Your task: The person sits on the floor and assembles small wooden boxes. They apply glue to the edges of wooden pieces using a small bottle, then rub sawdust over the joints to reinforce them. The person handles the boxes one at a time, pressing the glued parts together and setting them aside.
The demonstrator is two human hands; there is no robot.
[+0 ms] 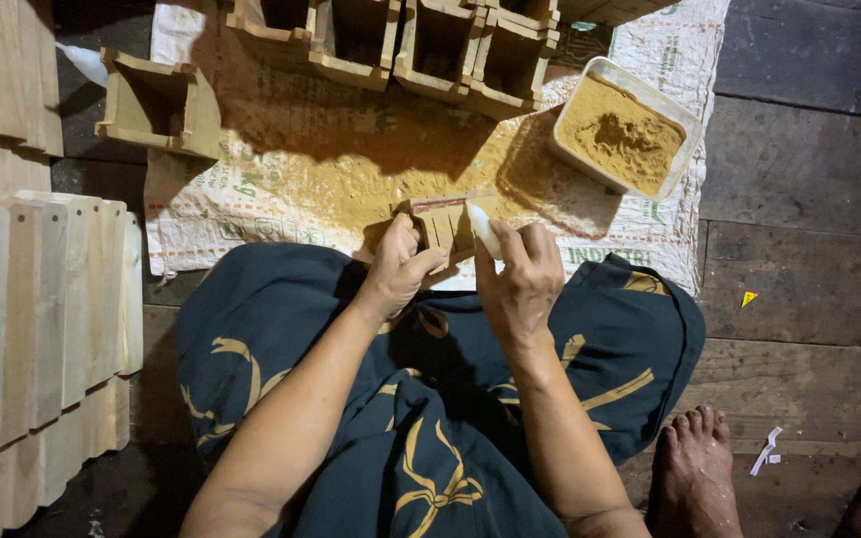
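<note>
Both hands (460, 264) curled around wooden piece (445, 221)

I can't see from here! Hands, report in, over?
Left hand grips small wooden box. Right hand presses white bottle against it. Tub of sawdust beside, nothing blocking.

Dark plank floor (809, 199) under printed sack (251, 199), stacked boards (32, 329).
</note>
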